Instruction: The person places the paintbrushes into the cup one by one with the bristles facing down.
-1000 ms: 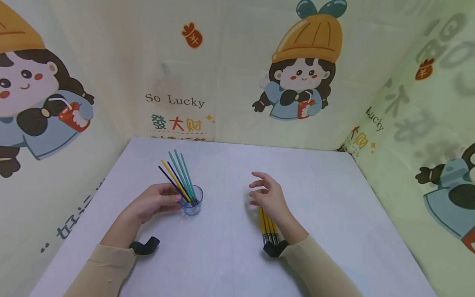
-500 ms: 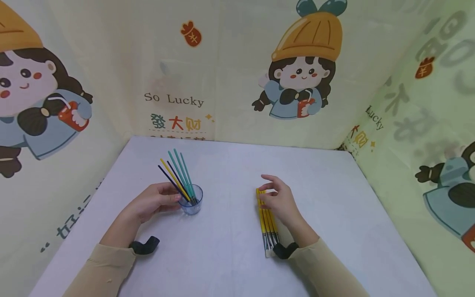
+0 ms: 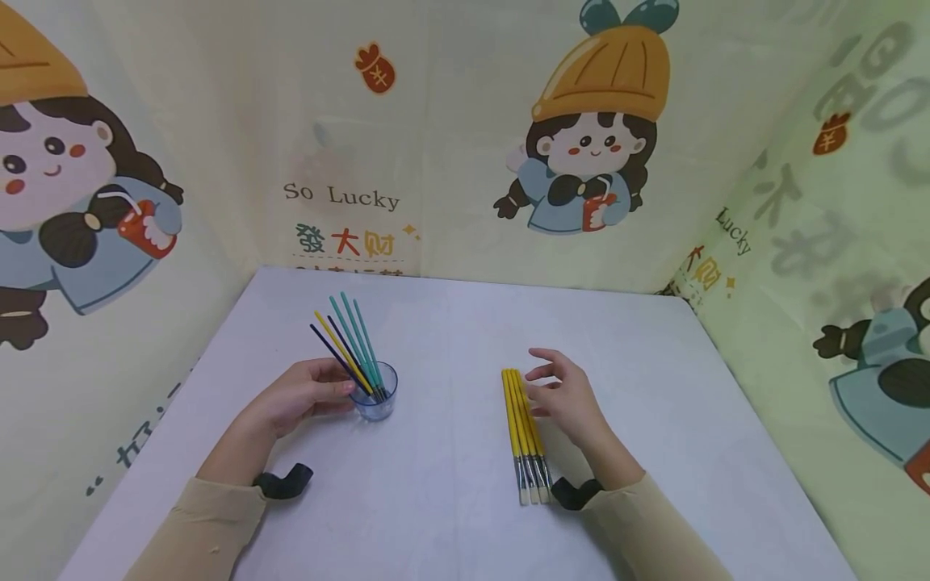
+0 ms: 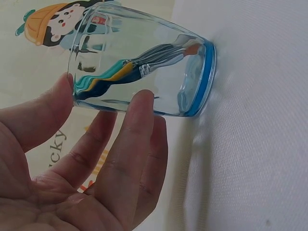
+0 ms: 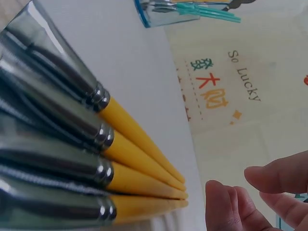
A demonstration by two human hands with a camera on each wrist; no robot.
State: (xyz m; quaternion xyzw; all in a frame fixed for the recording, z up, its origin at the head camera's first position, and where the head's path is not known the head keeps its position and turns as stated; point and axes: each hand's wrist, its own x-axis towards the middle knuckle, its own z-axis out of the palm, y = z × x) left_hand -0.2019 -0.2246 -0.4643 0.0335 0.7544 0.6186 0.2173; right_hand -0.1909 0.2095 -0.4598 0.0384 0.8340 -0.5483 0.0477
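Note:
On the left of the table, a clear glass (image 3: 375,401) with a blue base stands upright. Several paintbrushes (image 3: 349,347) in teal, yellow and dark blue lean in it, bristles down. My left hand (image 3: 308,391) holds the glass from its left side; in the left wrist view the thumb (image 4: 60,103) is at the rim and the fingers lie along the wall. Several yellow-handled flat paintbrushes (image 3: 521,415) lie side by side on the table, pale bristles toward me. Just right of their handles is my right hand (image 3: 563,395), its fingers loosely bent and holding nothing.
A white cloth covers the table (image 3: 436,500). Behind it and at both sides hangs a cream printed curtain (image 3: 465,145) with cartoon figures. Black curved pieces (image 3: 285,481) stick out at both wrists.
My right hand has moved to the right and slightly toward me, off the yellow brushes, which now show in full. My left hand and the glass have stayed in place.

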